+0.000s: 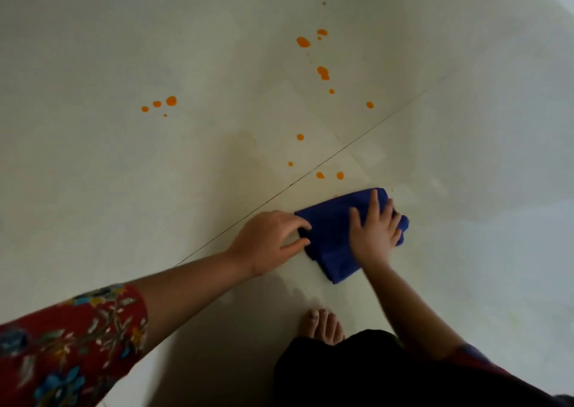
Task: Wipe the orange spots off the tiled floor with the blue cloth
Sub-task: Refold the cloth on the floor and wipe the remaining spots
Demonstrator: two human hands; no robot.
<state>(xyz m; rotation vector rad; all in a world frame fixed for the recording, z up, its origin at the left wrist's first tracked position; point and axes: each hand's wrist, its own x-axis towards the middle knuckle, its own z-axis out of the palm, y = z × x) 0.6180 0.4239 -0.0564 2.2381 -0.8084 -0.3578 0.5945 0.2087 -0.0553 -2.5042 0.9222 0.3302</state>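
Observation:
A folded blue cloth [332, 232] lies on the pale tiled floor [124, 173]. My right hand [374, 229] presses flat on top of it with fingers spread. My left hand [273, 242] touches the cloth's left edge, thumb and fingers pinching it. Several orange spots dot the floor beyond the cloth: two just above it [330, 175], a cluster further away [323, 72], and a small group at the left [159, 104].
A dark grout line [357, 145] runs diagonally across the floor, passing just left of the cloth. A faint wet smear [245, 145] shows in the middle. My bare foot [323, 326] stands below the cloth, beside dark clothing.

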